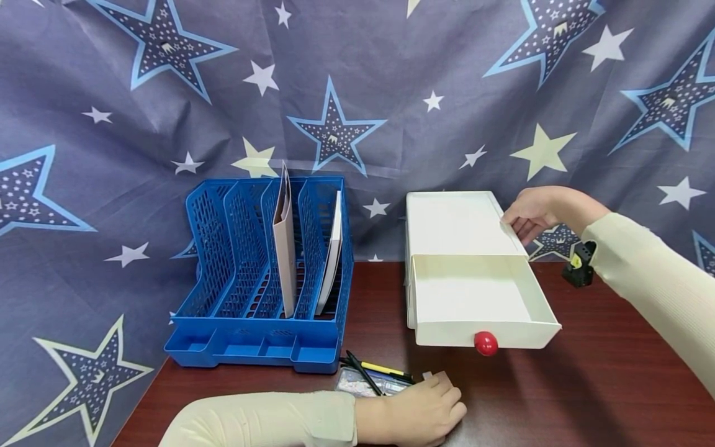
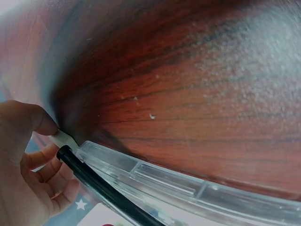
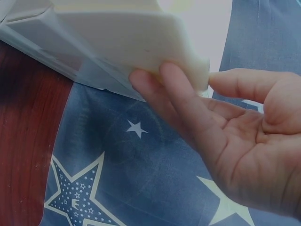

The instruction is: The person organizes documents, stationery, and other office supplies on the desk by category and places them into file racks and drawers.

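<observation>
Head: white drawer unit (image 1: 454, 223) at 4 o'clock, clear plastic case (image 1: 352, 382) at 6, on worktop (image 1: 614, 366). Left wrist: left hand (image 2: 26, 162), 8 o'clock, fingers nearly closed, pinching small white piece (image 2: 65, 139) by case; probably light, pinch suits. Right wrist: right hand (image 3: 230, 141), 3 o'clock, fingers gripping unit's edge; likely stiff, light, best steadied there.

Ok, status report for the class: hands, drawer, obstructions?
Left hand pinching small white piece at clear case. Right hand gripping white drawer unit. Drawer open. Black pen over case, possibly obstructing.
</observation>
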Tool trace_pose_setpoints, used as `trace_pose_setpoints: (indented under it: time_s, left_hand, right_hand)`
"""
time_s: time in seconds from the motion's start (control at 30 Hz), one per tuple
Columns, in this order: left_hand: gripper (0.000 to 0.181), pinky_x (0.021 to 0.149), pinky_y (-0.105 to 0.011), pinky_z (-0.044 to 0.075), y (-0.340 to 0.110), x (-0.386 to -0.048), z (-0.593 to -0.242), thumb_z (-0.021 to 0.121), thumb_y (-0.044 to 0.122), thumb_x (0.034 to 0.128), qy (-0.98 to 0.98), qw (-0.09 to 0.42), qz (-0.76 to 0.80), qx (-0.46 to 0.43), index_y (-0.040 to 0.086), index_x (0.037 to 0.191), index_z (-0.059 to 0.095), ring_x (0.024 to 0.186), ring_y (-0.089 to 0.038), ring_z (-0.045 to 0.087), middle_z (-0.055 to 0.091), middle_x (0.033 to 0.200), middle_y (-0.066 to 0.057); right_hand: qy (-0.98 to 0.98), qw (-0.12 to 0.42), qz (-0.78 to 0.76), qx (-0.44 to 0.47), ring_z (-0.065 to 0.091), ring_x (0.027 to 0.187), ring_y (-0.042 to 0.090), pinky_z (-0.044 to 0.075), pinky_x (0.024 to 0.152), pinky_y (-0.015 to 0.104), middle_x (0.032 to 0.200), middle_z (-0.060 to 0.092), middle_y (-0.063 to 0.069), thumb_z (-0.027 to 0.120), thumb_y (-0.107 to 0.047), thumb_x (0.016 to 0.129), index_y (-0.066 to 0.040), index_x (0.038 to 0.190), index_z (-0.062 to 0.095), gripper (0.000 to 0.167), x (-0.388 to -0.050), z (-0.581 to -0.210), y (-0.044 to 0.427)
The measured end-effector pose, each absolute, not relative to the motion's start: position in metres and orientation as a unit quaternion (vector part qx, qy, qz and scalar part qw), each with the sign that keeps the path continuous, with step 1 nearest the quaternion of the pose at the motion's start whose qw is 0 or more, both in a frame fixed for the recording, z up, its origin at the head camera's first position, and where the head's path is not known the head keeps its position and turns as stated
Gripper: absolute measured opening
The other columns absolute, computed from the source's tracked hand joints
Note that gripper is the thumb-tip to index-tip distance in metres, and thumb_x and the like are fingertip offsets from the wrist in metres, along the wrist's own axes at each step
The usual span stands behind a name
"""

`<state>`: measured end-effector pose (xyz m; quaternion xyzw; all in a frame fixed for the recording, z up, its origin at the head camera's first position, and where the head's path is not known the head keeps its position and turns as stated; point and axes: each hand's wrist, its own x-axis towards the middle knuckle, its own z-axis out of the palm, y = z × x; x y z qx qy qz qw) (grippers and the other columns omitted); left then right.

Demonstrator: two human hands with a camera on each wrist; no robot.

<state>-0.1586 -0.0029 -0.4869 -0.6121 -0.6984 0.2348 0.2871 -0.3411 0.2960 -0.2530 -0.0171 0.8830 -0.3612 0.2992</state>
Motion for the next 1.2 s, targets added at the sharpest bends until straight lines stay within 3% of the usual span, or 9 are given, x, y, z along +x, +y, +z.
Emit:
trace_pose_setpoints:
  time_s: [0.4, 0.7, 0.97, 1.2]
  left_hand:
    - [0.028, 0.097, -0.029, 0.047, -0.0026, -0.1617, -0.4854, 0.056, 0.049, 0.0915, -0.703, 0.266, 0.233, -0.617, 0.022, 0.100, 0.053, 0.091, -0.011, 0.056, 0.055, 0.092, 0.009]
    - [0.029, 0.093, -0.029, 0.046, -0.0027, -0.1649, -0.4844, 0.058, 0.049, 0.0896, -0.703, 0.261, 0.226, -0.622, 0.023, 0.101, 0.053, 0.089, -0.010, 0.054, 0.054, 0.091, 0.010]
    - [0.024, 0.103, -0.031, 0.048, -0.0042, -0.1644, -0.4849, 0.058, 0.043, 0.0916, -0.697, 0.273, 0.224, -0.624, 0.022, 0.101, 0.056, 0.093, -0.012, 0.059, 0.058, 0.092, 0.008]
    - [0.025, 0.105, -0.031, 0.047, -0.0042, -0.1665, -0.4845, 0.058, 0.044, 0.0925, -0.696, 0.265, 0.223, -0.629, 0.021, 0.103, 0.056, 0.096, -0.012, 0.058, 0.059, 0.095, 0.008]
  right_hand:
    - [0.876, 0.319, -0.360, -0.045, 0.072, 0.082, 0.015, 0.061, 0.083, 0.036, 0.090, 0.072, 0.006, 0.047, -0.012, 0.105, 0.019, 0.119, 0.055, 0.035, -0.3435, -0.2489, 0.2982]
    - [0.878, 0.313, -0.360, -0.043, 0.073, 0.081, 0.016, 0.062, 0.081, 0.036, 0.088, 0.072, 0.007, 0.051, -0.012, 0.098, 0.016, 0.114, 0.056, 0.032, -0.3456, -0.2458, 0.2946]
    - [0.872, 0.324, -0.366, -0.038, 0.072, 0.081, 0.016, 0.061, 0.081, 0.034, 0.087, 0.073, 0.006, 0.056, -0.012, 0.094, 0.006, 0.101, 0.066, 0.022, -0.3475, -0.2511, 0.2978]
    - [0.875, 0.326, -0.356, -0.041, 0.072, 0.082, 0.016, 0.061, 0.083, 0.035, 0.089, 0.072, 0.005, 0.055, -0.013, 0.094, 0.006, 0.103, 0.066, 0.024, -0.3484, -0.2502, 0.3000]
